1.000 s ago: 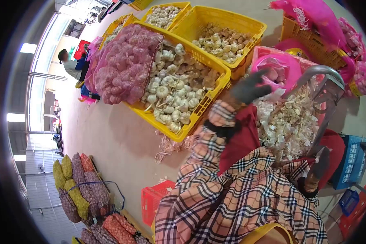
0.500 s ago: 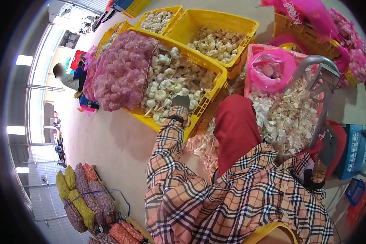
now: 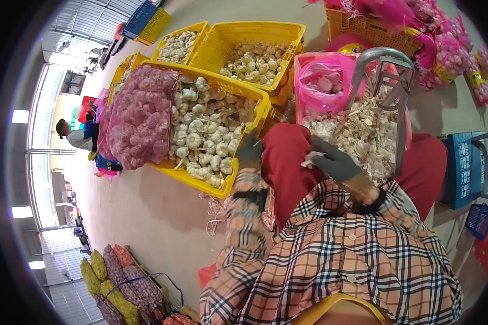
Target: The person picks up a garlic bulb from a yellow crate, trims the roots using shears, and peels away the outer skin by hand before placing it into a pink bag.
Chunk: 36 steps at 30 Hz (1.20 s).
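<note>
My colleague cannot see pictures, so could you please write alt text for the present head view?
A person's gloved right hand holds a small whitish piece; the left hand is near the edge of a yellow crate of garlic bulbs, partly covered by a purple mesh sack. Papery scraps lie to the right.

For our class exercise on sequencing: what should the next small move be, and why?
Perhaps carry the whitish scrap over the pink basket: the right hand appears to hold it, and that basket, close by, contains loose, papery skins.
</note>
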{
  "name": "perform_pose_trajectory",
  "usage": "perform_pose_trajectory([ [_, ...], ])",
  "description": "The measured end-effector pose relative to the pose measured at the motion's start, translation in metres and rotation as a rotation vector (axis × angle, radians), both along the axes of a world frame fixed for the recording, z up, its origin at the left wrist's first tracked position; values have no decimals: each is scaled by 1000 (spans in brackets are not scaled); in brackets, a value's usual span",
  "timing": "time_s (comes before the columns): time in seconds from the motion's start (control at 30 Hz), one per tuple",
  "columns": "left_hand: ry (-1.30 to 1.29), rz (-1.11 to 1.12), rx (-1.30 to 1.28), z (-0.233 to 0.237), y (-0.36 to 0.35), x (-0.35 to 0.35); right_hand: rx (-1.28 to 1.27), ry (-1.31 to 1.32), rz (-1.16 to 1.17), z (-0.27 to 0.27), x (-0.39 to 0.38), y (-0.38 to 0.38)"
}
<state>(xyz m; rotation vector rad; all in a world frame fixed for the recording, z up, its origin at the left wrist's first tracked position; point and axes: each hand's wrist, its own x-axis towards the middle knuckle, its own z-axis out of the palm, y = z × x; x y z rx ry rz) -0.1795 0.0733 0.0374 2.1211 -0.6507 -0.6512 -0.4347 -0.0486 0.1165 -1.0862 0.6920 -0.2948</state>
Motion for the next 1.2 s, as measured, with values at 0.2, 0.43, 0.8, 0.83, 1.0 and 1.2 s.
perform_pose_trajectory([
  [0.2,69,-28,-232,-33,32,-10,-494,-11,182,-24,-22,0],
  [0.43,148,-237,763,-108,196,3,-605,311,177,-66,-74,-10],
  [0.8,290,603,980,-204,407,31,-1067,553,184,-71,-59,-10],
  [0.83,310,610,993,-212,420,29,-1062,559,208,-68,-60,-10],
  [1.0,39,649,916,-266,435,5,-966,585,284,-76,-80,-24],
  [1.2,15,325,853,-324,360,-139,-1153,628,340,-42,-41,6],
])
